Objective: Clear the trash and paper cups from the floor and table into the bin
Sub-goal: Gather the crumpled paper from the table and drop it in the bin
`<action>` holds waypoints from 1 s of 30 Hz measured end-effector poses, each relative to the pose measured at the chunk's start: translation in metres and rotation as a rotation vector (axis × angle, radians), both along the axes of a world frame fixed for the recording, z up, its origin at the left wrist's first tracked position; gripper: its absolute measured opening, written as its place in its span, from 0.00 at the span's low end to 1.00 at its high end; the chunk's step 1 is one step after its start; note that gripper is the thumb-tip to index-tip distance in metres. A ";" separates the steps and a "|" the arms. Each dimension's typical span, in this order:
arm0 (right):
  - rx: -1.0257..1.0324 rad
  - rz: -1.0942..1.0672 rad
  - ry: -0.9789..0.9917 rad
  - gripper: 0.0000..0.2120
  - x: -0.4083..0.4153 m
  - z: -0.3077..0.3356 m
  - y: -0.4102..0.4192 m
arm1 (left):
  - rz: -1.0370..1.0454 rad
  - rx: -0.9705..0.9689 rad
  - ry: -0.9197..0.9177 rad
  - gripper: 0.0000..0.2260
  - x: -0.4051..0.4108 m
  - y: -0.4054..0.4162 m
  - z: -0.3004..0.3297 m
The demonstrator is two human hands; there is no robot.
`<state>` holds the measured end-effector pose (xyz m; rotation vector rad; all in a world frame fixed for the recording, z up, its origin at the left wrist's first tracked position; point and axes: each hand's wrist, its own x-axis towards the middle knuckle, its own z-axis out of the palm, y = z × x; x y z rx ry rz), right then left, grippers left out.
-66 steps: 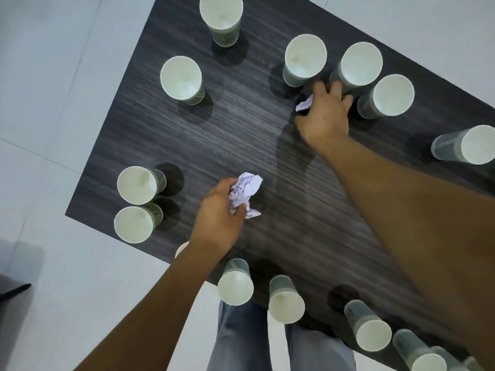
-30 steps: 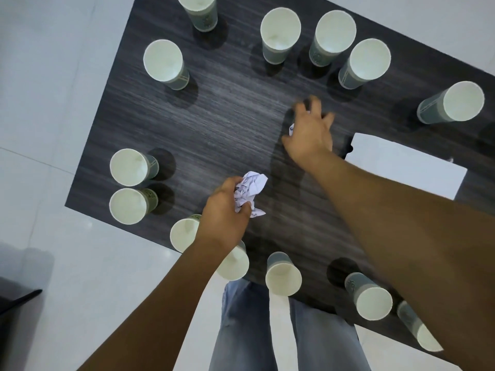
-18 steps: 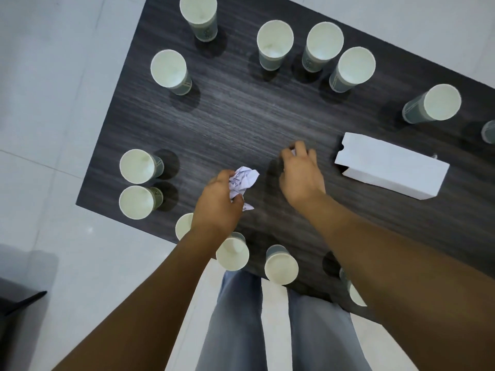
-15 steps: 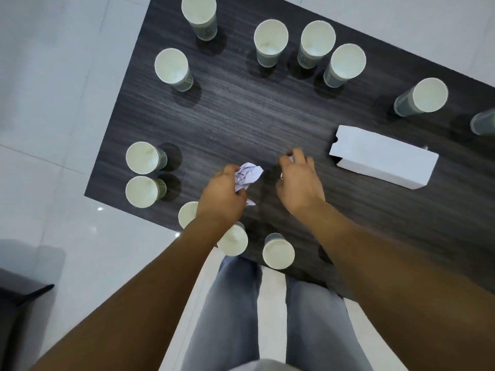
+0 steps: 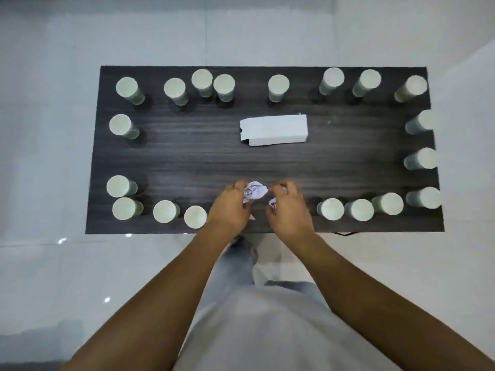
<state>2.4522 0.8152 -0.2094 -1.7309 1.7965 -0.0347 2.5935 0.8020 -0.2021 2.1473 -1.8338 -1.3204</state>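
From the head camera, looking straight down, the person stands at the near edge of the dark bench (image 5: 187, 162). This looks like the picking-up step: the trash is in the hands but not yet in the bin. No bin shows in this view, so I cannot tell where it is.

The left hand (image 5: 230, 207) is over the near middle of the bench. Its fingers (image 5: 239, 185) curl round a big crumpled paper ball (image 5: 255, 192), which sticks out past the fingertips. The right hand (image 5: 290, 210) is just beside it, a little to the right. Its fingers curl in too, and a small paper scrap (image 5: 273, 202) peeks out by the thumb, so it seems to be holding that. Both arms reach forward from the body, bent a bit, with the backs of the hands facing up.

Many paper cups (image 5: 126, 87) stand upright all round the edge of the bench. A white box (image 5: 273, 129) lies flat in the middle, far from the hands.

Next, I think the person must find the bin, carry both papers there and let go. Then the cups and the box need clearing too, so the job is only just started.
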 end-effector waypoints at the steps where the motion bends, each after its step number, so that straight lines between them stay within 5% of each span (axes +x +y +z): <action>1: -0.010 -0.047 -0.008 0.15 -0.016 0.010 0.014 | -0.044 -0.020 0.010 0.17 -0.017 0.009 0.009; 10: -0.173 -0.535 -0.012 0.15 -0.233 0.085 0.213 | -0.595 -0.152 0.032 0.16 -0.247 0.131 0.064; 18: -0.095 -1.022 0.061 0.17 -0.392 0.111 0.402 | -1.288 -0.298 -0.005 0.14 -0.457 0.268 0.100; 30: 0.038 -1.494 0.099 0.16 -0.589 0.099 0.548 | -1.933 -0.359 -0.040 0.16 -0.743 0.382 0.093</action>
